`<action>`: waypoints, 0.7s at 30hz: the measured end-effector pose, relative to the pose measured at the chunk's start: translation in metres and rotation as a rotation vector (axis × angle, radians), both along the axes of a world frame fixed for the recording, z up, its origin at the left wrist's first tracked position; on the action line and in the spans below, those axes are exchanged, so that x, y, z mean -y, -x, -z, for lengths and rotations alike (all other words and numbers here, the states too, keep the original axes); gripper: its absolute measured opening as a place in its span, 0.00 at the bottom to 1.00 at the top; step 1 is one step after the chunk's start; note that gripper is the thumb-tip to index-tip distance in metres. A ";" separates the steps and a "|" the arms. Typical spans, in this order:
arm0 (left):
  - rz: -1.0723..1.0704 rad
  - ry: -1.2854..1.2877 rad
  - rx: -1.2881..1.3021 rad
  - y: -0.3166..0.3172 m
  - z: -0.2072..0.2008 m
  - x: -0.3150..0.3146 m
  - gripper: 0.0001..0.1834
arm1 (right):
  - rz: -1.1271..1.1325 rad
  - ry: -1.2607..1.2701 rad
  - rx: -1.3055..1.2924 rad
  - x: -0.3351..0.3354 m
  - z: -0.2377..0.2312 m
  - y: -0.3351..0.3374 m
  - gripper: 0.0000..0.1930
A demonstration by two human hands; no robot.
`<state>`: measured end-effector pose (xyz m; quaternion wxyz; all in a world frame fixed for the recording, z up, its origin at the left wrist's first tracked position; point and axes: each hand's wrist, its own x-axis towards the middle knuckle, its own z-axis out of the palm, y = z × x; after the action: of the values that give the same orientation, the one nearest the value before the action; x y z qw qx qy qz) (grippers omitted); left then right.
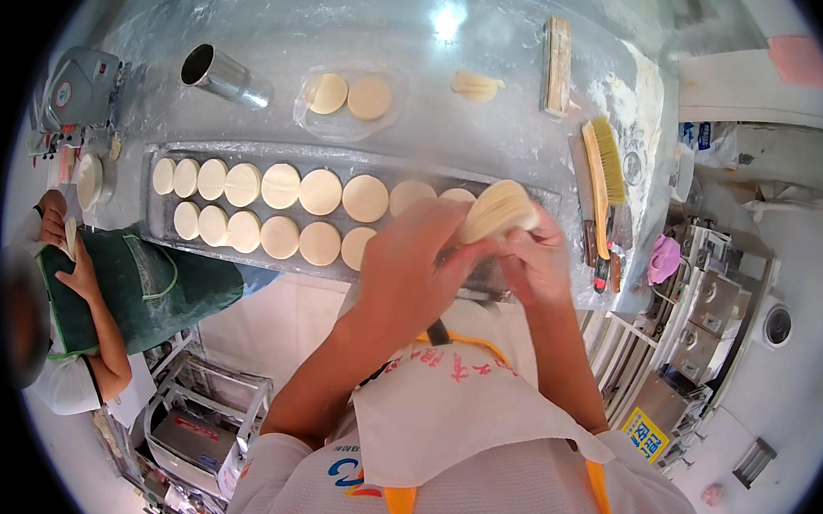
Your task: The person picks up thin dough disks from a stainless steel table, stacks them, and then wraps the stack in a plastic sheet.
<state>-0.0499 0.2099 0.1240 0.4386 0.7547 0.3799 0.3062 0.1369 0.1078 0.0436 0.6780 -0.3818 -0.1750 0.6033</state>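
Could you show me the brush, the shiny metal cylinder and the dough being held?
Brush (608,161): head view, on its yellow bristles.
Metal cylinder (230,78): head view, on its side wall.
Held dough (500,210): head view, on the middle of its pale, blurred surface.

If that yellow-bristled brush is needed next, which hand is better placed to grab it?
Probably the right hand: the brush lies to its right, farther from the left hand. Both hands are at the pale discs, though.
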 end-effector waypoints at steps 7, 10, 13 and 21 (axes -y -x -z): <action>-0.069 0.557 0.034 0.041 0.046 -0.018 0.20 | -0.074 0.228 0.679 -0.023 -0.043 -0.068 0.20; -0.048 0.597 -0.050 0.047 0.088 -0.013 0.22 | -0.138 0.384 0.840 -0.035 -0.052 -0.074 0.19; -0.069 0.655 0.107 0.022 0.102 -0.036 0.24 | -0.271 0.368 0.961 -0.048 -0.069 -0.052 0.18; 0.051 1.403 0.823 0.018 0.127 -0.073 0.26 | -0.812 0.213 1.240 -0.135 -0.056 0.004 0.18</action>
<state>-0.0682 0.2824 -0.0034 0.9207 0.1399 0.2744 0.2396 0.1327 0.2427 0.0993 0.1384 -0.6207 -0.5927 0.4942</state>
